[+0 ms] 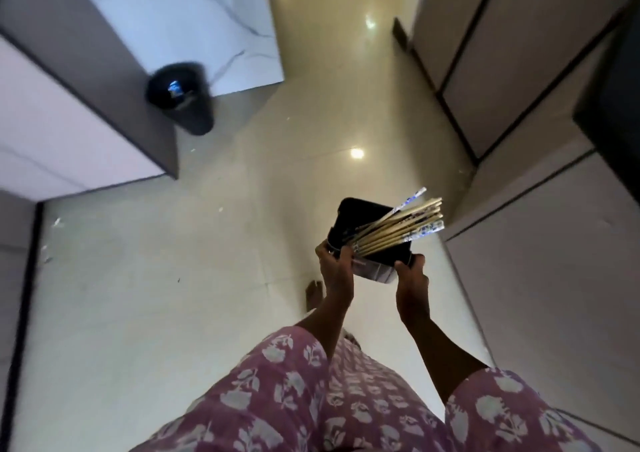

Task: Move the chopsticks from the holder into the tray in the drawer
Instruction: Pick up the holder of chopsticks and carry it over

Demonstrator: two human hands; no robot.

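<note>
A black rectangular holder [353, 214] hangs in front of me above the floor, carried between both hands. Several pale wooden chopsticks [398, 225], some with blue-and-white patterned ends, lean out of it toward the right. My left hand [332, 261] grips the holder's near left corner, fingers curled over its rim. My right hand [410, 273] grips the near right corner from below, thumb on the rim. No drawer or tray is in view.
A black waste bin [180, 97] stands on the glossy tiled floor at the left, beside a marble-topped counter [41, 129]. Beige cabinet fronts [540, 230] line the right side. A bare foot [315, 294] shows below the holder.
</note>
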